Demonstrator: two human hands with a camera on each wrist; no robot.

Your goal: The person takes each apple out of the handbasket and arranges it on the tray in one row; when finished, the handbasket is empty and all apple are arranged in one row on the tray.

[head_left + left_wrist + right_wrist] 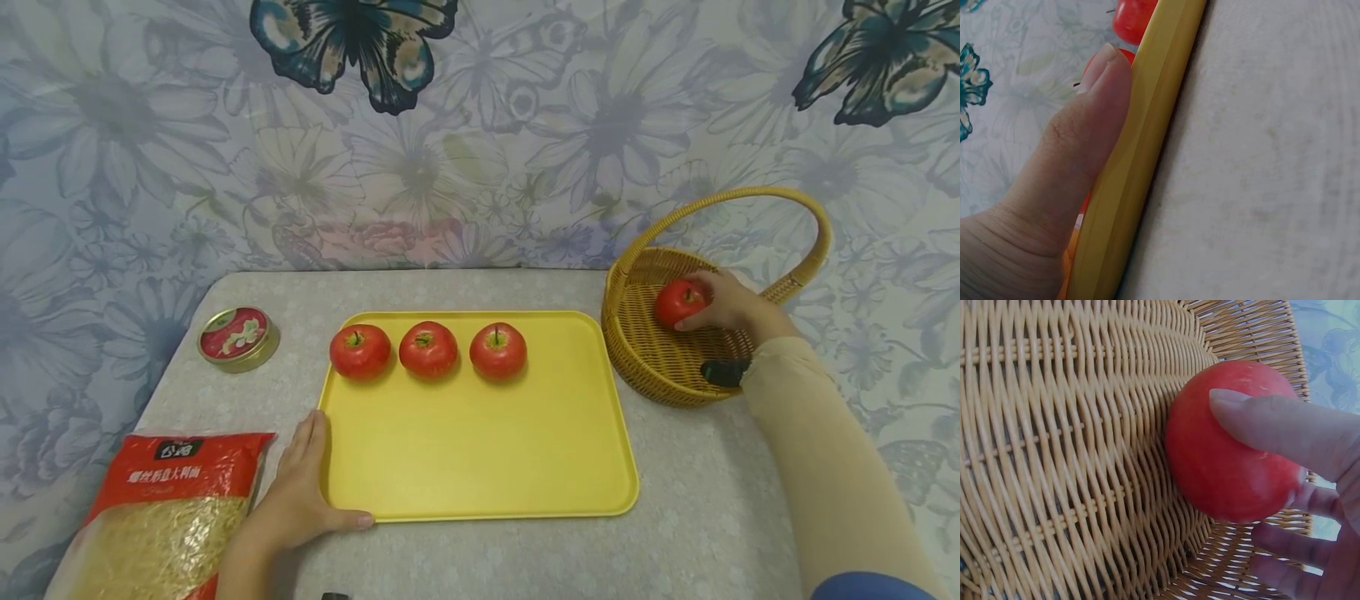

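Observation:
In the head view a yellow tray [480, 442] lies on the table, with three red apples in a row along its far side: a left apple [360, 354], a middle apple [428, 352] and a right apple [498, 353]. My left hand [294, 500] rests at the tray's near left corner, fingers straight along the left edge. Its thumb [1094, 119] lies against the front rim. Inside the wicker basket [637, 362], my right hand [723, 307] grips another red apple [1229, 475], thumb on one side and fingers around the other.
A round tin [238, 339] stands at the table's back left. The bag of pasta [161, 517] lies at the front left, close to my left forearm. The basket's tall handle [750, 193] arches above my right hand. Flower-patterned cloth [480, 150] hangs behind the table.

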